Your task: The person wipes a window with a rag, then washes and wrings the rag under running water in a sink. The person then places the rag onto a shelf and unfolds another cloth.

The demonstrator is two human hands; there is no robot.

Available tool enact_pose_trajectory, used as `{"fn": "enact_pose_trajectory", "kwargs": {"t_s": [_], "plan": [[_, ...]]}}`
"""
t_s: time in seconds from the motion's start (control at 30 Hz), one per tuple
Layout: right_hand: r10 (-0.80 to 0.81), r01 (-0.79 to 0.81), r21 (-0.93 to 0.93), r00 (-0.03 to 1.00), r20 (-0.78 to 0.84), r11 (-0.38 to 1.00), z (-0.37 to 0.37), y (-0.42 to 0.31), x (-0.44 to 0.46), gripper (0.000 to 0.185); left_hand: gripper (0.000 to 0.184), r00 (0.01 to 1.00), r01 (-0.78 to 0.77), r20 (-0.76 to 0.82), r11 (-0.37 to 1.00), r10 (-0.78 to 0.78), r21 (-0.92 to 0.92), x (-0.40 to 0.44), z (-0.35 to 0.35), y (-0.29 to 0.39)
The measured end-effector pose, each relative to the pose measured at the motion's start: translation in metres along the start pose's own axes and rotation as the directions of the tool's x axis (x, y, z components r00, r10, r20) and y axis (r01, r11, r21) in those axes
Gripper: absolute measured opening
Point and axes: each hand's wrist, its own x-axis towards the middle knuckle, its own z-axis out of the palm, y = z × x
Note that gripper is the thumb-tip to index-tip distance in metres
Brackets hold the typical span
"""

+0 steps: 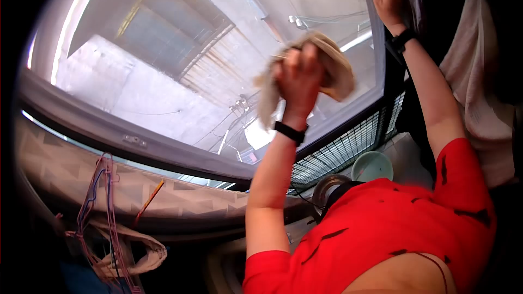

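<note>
My left hand point(298, 79) is closed on a bunched beige cloth point(333, 65), held against or just in front of a window pane point(212, 103). The hand and cloth are slightly blurred, and some fingertips are hidden in the folds. I cannot tell how firmly the cloth touches the glass. Up at the right, my right hand point(389, 0) is raised with its fingers apart and holds nothing. It rests at the dark side edge of the window frame point(379, 32), beside a hanging curtain. The top of that hand runs out of view. Both wrists carry black bands.
Pink and blue hangers point(106, 212) hang at lower left near a thin orange-and-black stick point(149, 201). A patterned ledge point(201, 196) runs below the window. A pale green bowl point(372, 166), a metal pot point(327, 189) and a wire grille point(348, 140) are close to my body. Light fabric point(476, 76) hangs right.
</note>
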Motion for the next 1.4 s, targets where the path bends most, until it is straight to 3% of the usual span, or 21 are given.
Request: {"fn": "enact_pose_trajectory", "kwargs": {"t_s": [0.03, 0.1, 0.17, 0.2, 0.3, 0.37, 0.43, 0.57, 0.63, 0.7, 0.73, 0.77, 0.8, 0.83, 1.0, 1.1, 1.17, 1.23, 1.37, 1.4], "plan": [[0.016, -0.016, 0.009, 1.000, 0.014, 1.000, -0.002, -0.002, 0.000, 0.046, 0.042, 0.978, -0.196, -0.077, 0.980, 0.194, -0.020, -0.010, 0.008, 0.009], [0.017, -0.017, -0.010, 1.000, 0.024, 1.000, -0.003, -0.002, 0.002, 0.045, 0.031, 0.970, -0.171, -0.179, 0.985, 0.166, -0.012, -0.019, 0.019, 0.010], [0.040, -0.037, -0.055, 0.998, 0.053, 0.998, -0.008, -0.006, 0.003, 0.043, 0.033, 0.976, -0.153, -0.151, 0.988, 0.154, 0.020, -0.020, 0.011, -0.002], [-0.143, 0.142, -0.016, 0.989, -0.032, 0.990, 0.010, 0.011, 0.010, 0.043, 0.033, 0.984, -0.101, -0.145, 0.994, 0.107, 0.047, -0.018, 0.002, -0.011], [-0.142, 0.143, 0.022, 0.988, -0.065, 0.989, 0.014, 0.022, 0.004, 0.042, 0.031, 0.988, 0.002, -0.156, 0.997, 0.009, 0.075, -0.017, -0.027, -0.050], [-0.126, 0.124, -0.058, 0.992, -0.028, 0.991, 0.015, 0.031, 0.000, 0.041, 0.033, 0.977, 0.092, -0.205, 0.986, -0.062, 0.139, -0.019, -0.045, -0.090], [-0.122, 0.120, -0.073, 0.992, -0.025, 0.990, 0.015, 0.030, -0.001, 0.040, 0.041, 0.902, 0.281, -0.348, 0.959, -0.253, 0.030, -0.019, -0.058, -0.151], [-0.123, 0.122, -0.033, 0.992, -0.032, 0.992, 0.015, 0.030, 0.002, 0.040, 0.041, 0.844, 0.289, -0.536, 0.840, 0.003, 0.459, 0.003, -0.150, -0.241], [-0.120, 0.119, -0.027, 0.992, -0.028, 0.993, 0.016, 0.030, 0.001, 0.040, 0.035, 0.813, 0.380, -0.580, 0.799, -0.049, 0.466, 0.008, -0.182, -0.268], [-0.121, 0.121, 0.011, 0.992, -0.024, 0.993, 0.015, 0.030, 0.002, 0.040, 0.027, 0.694, 0.312, -0.715, 0.929, -0.080, 0.199, 0.007, -0.191, -0.279], [-0.132, 0.132, -0.024, 0.991, -0.030, 0.991, 0.016, 0.031, 0.001, 0.039, 0.027, 0.651, 0.263, -0.674, 0.937, -0.348, -0.230, -0.001, -0.181, -0.273], [-0.132, 0.131, -0.022, 0.991, -0.030, 0.991, 0.017, 0.033, 0.000, 0.039, 0.030, 0.568, 0.446, -0.666, 0.861, -0.483, -0.244, -0.033, -0.144, -0.300], [-0.137, 0.136, -0.038, 0.990, -0.041, 0.990, 0.018, 0.033, 0.001, 0.039, 0.038, 0.586, 0.735, -0.420, 0.673, -0.693, -0.083, -0.044, -0.146, -0.262], [-0.144, 0.141, -0.054, 0.988, -0.050, 0.989, 0.019, 0.033, 0.001, 0.039, 0.047, 0.566, 0.730, -0.358, 0.653, -0.743, -0.201, -0.069, -0.121, -0.256], [-0.140, 0.139, -0.030, 0.990, -0.036, 0.990, 0.018, 0.031, 0.001, 0.040, 0.049, 0.416, 0.899, 0.050, 0.403, -0.908, -0.171, -0.250, 0.009, -0.193], [-0.142, 0.141, -0.036, 0.989, -0.036, 0.989, 0.018, 0.032, 0.001, 0.040, 0.050, 0.464, 0.862, 0.111, 0.419, -0.879, -0.284, -0.403, 0.132, -0.205], [-0.179, 0.180, 0.004, 0.982, -0.058, 0.984, 0.020, 0.039, 0.002, 0.039, 0.048, 0.342, 0.931, 0.201, 0.302, -0.918, -0.207, -0.379, 0.103, -0.171], [-0.160, 0.159, -0.020, 0.986, -0.050, 0.987, 0.019, 0.037, 0.000, 0.040, 0.046, 0.310, 0.943, 0.179, 0.277, -0.934, -0.186, -0.357, 0.079, -0.164], [-0.177, 0.175, -0.058, 0.983, -0.039, 0.983, 0.018, 0.036, 0.002, 0.039, 0.044, 0.414, 0.905, 0.025, 0.408, -0.910, -0.123, -0.283, 0.010, -0.194], [-0.180, 0.177, -0.056, 0.983, -0.047, 0.983, 0.018, 0.036, 0.002, 0.039, 0.045, 0.303, 0.943, 0.251, 0.328, -0.919, 0.065, -0.193, -0.069, -0.169]]}}
